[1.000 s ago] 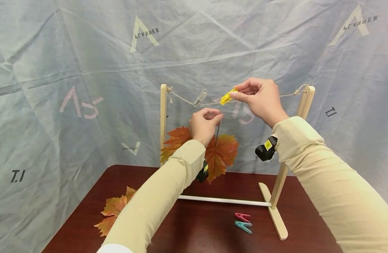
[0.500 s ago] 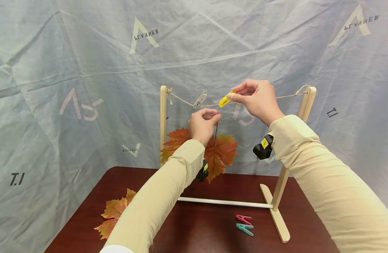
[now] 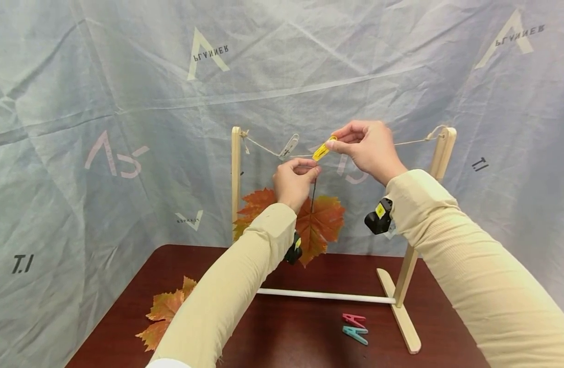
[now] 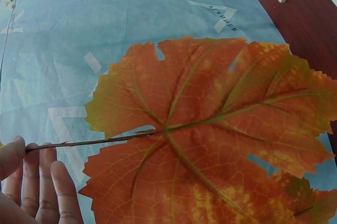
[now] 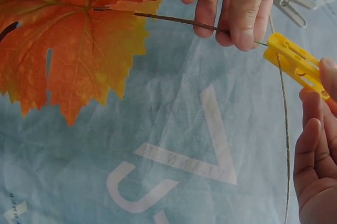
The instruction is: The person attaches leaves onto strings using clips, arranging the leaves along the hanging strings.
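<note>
Mid-frame: my right hand, pinching yellow clip, dropped to the stem my left hand pinches; string looks lined up too.

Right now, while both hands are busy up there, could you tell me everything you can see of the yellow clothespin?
The yellow clothespin is bright and looks like plastic, with slots and a rounded hole along its body. It slants, its upper end pinched between thumb and fingers of the right hand. Its lower end is at the string, where the leaf stem held by the left hand meets it. Whether it grips either is unclear.
</note>
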`<act>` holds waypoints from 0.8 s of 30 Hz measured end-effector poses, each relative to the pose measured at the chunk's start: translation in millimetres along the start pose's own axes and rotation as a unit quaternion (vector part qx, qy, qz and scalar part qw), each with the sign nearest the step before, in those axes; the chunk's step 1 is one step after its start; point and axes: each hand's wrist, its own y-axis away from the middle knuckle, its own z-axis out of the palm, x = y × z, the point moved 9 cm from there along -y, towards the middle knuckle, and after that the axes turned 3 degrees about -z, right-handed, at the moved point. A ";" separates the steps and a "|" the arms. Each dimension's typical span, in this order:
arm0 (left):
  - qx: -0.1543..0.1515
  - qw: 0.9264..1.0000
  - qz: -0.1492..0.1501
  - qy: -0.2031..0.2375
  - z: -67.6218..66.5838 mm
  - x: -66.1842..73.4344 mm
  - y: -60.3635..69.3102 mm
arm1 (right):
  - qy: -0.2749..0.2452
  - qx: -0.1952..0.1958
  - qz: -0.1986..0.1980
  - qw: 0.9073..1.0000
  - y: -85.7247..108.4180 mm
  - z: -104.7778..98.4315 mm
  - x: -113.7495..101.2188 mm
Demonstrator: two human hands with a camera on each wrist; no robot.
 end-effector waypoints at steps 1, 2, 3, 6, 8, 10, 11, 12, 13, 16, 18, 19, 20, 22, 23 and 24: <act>0.000 1.000 0.000 -0.002 -0.2 -0.1 0.2 | 0.004 -0.005 0.004 1.000 0.3 0.5 0.0; 0.000 1.000 0.000 -0.003 -0.5 -0.1 0.4 | 0.008 -0.010 0.008 1.000 0.9 0.8 -0.2; -0.001 1.000 0.001 -0.005 -0.7 0.0 0.9 | 0.012 -0.015 0.013 1.000 1.4 1.1 0.0; -0.007 1.000 0.003 -0.009 -1.1 -0.4 2.3 | 0.025 -0.033 0.027 0.999 3.5 2.3 1.7; -0.013 1.000 0.001 -0.012 -1.4 -1.6 3.0 | 0.027 -0.043 0.031 0.998 5.3 3.3 1.8; -0.020 1.000 0.001 -0.013 -0.9 -3.2 3.6 | 0.028 -0.053 0.033 0.998 6.7 4.9 2.3; -0.025 1.000 0.001 -0.014 -0.5 -4.1 3.9 | 0.028 -0.056 0.033 0.997 7.2 5.8 2.7; -0.029 0.999 0.001 -0.014 0.0 -5.1 4.3 | 0.027 -0.059 0.034 0.997 7.8 6.6 3.0; -0.032 0.999 0.001 -0.014 0.3 -6.0 4.8 | 0.025 -0.062 0.035 0.997 8.4 7.4 3.4; -0.038 0.999 0.005 -0.018 0.9 -7.4 6.2 | 0.023 -0.067 0.041 0.997 9.8 8.7 6.4; -0.038 0.999 0.008 -0.023 0.7 -7.9 6.6 | 0.021 -0.068 0.042 0.997 10.6 8.7 8.0; -0.038 0.999 0.010 -0.025 0.5 -7.9 6.6 | 0.022 -0.066 0.041 0.997 11.3 8.3 8.3; -0.037 0.999 0.014 -0.025 0.2 -7.6 6.5 | 0.022 -0.064 0.038 0.997 11.7 7.8 8.6; -0.035 0.999 0.018 -0.025 -0.8 -7.3 6.5 | 0.025 -0.056 0.030 0.998 13.0 5.9 8.1; -0.035 0.999 0.020 -0.023 -1.4 -6.9 6.8 | 0.026 -0.050 0.026 0.998 14.0 4.7 7.8; -0.035 0.999 0.023 -0.021 -2.2 -6.3 7.1 | 0.028 -0.043 0.023 0.998 15.0 3.3 7.7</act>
